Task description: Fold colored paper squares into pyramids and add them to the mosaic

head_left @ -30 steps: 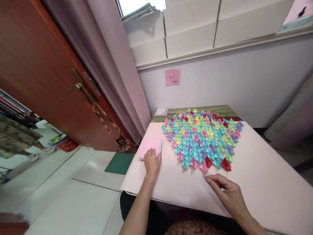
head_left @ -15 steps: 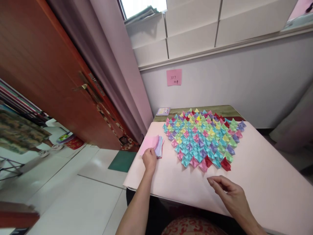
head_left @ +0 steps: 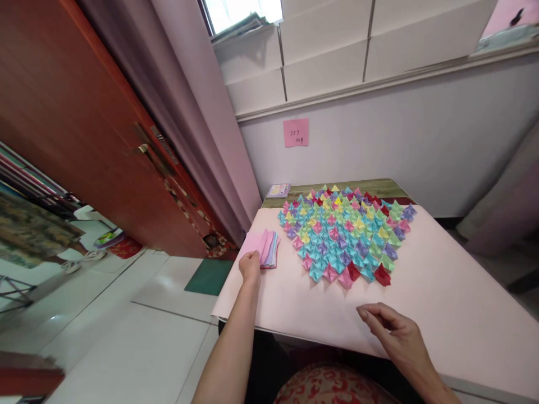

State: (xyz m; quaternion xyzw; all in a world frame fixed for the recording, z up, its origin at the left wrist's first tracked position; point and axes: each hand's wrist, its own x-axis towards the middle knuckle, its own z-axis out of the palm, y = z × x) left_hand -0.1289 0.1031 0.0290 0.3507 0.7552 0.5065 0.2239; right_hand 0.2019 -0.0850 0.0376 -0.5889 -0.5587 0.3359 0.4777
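A stack of pastel paper squares (head_left: 264,247), pink on top, lies at the left edge of the pale pink table cover (head_left: 442,314). My left hand (head_left: 250,267) grips the stack's near corner and bends the sheets upward. A large patch of small folded paper pieces (head_left: 343,233) in teal, pink, yellow, green, purple and red covers the middle of the table. My right hand (head_left: 391,331) hovers over the cover near the front edge, fingers loosely curled and holding nothing, a short way in front of the patch.
A small printed card pack (head_left: 278,191) lies at the table's far left corner. A pink note (head_left: 296,133) is stuck on the wall behind. A wooden door (head_left: 84,129) and curtain (head_left: 189,106) stand to the left; tiled floor (head_left: 138,342) with a green mat (head_left: 204,276) lies below.
My left hand has slid back to the stack's near corner and closed on it, lifting and curling the sheets. My right hand has barely moved.
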